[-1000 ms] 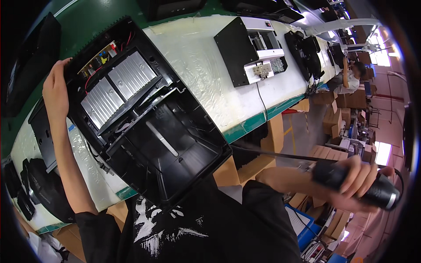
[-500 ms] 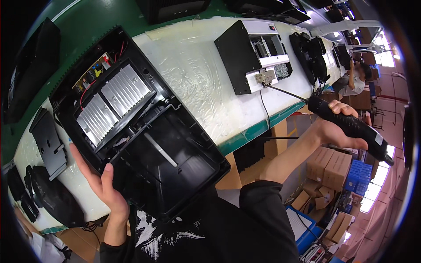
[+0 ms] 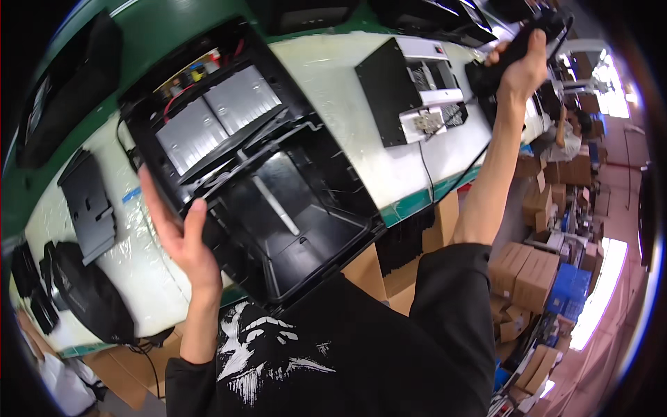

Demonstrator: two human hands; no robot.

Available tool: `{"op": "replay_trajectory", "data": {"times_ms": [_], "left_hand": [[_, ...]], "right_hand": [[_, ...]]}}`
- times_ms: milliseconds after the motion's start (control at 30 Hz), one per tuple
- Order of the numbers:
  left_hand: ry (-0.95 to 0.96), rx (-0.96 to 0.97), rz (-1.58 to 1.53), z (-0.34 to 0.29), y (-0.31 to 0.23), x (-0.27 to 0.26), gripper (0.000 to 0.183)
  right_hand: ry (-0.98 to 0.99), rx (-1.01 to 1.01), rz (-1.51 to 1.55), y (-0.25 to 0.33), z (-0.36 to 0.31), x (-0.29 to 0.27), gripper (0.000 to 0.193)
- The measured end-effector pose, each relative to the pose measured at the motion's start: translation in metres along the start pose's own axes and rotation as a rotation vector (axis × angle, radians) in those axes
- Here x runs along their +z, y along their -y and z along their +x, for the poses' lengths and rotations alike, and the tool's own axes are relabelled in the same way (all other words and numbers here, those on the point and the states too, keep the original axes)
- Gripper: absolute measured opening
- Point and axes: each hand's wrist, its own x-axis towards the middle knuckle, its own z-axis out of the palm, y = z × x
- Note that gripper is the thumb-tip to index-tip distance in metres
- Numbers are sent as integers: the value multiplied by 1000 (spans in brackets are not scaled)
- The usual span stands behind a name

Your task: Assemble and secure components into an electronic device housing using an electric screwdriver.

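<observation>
A large open black plastic housing [image 3: 347, 174] lies tilted on the bench in front of me. It holds two ribbed silver metal plates [image 3: 208, 118] and a small circuit board with red wires [image 3: 191, 76]. My left hand [image 3: 191, 254] grips its left edge, thumb over the rim and fingers along the outer side. Raised at the upper right, my right hand [image 3: 522, 76] is wrapped around a black electric screwdriver [image 3: 517, 52]; the tip cannot be made out. Left of that hand stands a black and white screw dispenser [image 3: 385, 90] with loose screws.
A dark flat panel [image 3: 87, 205] and a black mesh-like cover [image 3: 90, 292] lie on the bench's left side. Black units stand along the back, including a dark box [image 3: 66, 90]. Cardboard boxes [image 3: 524, 274] and a blue crate [image 3: 568, 288] are at right, with another person beyond.
My right hand has lifted the screwdriver up and away from the screw dispenser. My view has shifted, so the housing and left hand appear farther right; the left hand stays at the housing's edge.
</observation>
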Motion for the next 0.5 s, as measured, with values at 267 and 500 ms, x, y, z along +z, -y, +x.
{"op": "replay_trajectory", "data": {"times_ms": [267,500], "left_hand": [[53,0,-146,6,4,-4,72],[48,93,-82,9,13,-19,57]], "right_hand": [[399,408,937,115,-67,-69,56],[406,-486,1160,199,-154,-83,17]]}}
